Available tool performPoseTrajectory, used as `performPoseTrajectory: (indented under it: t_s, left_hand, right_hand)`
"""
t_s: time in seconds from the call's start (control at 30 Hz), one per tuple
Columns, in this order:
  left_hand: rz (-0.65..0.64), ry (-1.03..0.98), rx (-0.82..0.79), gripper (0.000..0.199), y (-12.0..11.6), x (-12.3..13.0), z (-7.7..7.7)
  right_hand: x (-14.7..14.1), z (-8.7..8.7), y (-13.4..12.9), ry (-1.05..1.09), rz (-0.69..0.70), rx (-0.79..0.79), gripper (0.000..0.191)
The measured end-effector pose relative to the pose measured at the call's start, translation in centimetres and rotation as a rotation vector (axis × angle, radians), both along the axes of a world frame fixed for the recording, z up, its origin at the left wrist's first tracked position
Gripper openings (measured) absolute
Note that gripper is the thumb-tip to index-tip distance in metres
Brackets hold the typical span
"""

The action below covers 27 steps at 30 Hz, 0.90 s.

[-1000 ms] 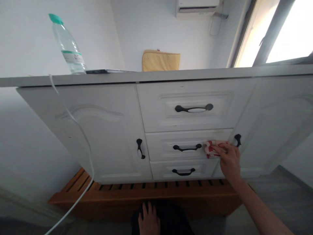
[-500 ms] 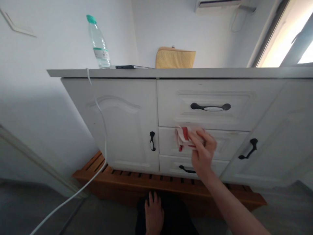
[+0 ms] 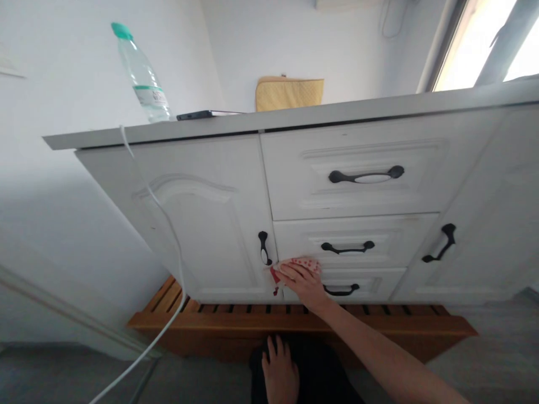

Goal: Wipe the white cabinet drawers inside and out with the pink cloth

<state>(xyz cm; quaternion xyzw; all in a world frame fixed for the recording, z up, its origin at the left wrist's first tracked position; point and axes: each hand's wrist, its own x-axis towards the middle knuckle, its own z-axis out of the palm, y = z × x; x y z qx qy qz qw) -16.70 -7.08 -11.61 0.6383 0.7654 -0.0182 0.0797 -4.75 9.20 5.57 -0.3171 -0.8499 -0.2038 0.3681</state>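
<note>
My right hand (image 3: 304, 283) presses a pink and red patterned cloth (image 3: 310, 264) flat against the front of the white cabinet (image 3: 202, 134). The cloth lies at the left part of the lower drawers, just right of the left door's black handle (image 3: 264, 248). To its right are the handles of the middle drawer (image 3: 347, 247) and the bottom drawer (image 3: 342, 290). Low in the view, my left hand (image 3: 280, 370) rests on my dark-clothed leg with fingers slightly apart, holding nothing.
A clear bottle with a green cap (image 3: 143, 78) and a dark flat device (image 3: 194, 115) stand on the cabinet top. A white cable (image 3: 179, 252) hangs down in front of the left door. A slatted wooden bench (image 3: 202, 321) runs below the cabinet.
My right hand has moved down and left with the cloth, uncovering the middle drawer's handle. The cloth now lies flatter against the front. The view has tilted.
</note>
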Motion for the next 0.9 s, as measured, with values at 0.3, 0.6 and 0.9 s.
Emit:
performPoseTrajectory:
  t_s: [0.3, 0.6, 0.9]
  left_hand:
    - [-0.058, 0.109, 0.042, 0.05, -0.2, 0.0, -0.3]
    - [-0.051, 0.127, 0.055, 0.051, -0.4, -0.3, -1.1]
    - [-0.398, -0.041, 0.401, 0.071, 5.0, 8.0, 6.7]
  right_hand:
    - [1.7, 4.3, 1.8, -0.237, 0.203, 0.085, 0.042]
    - [20.2, 4.0, 0.4, -0.3, -0.089, -0.064, 0.074]
    - [28.9, -0.3, -3.5, 0.064, -0.457, -0.23, 0.059]
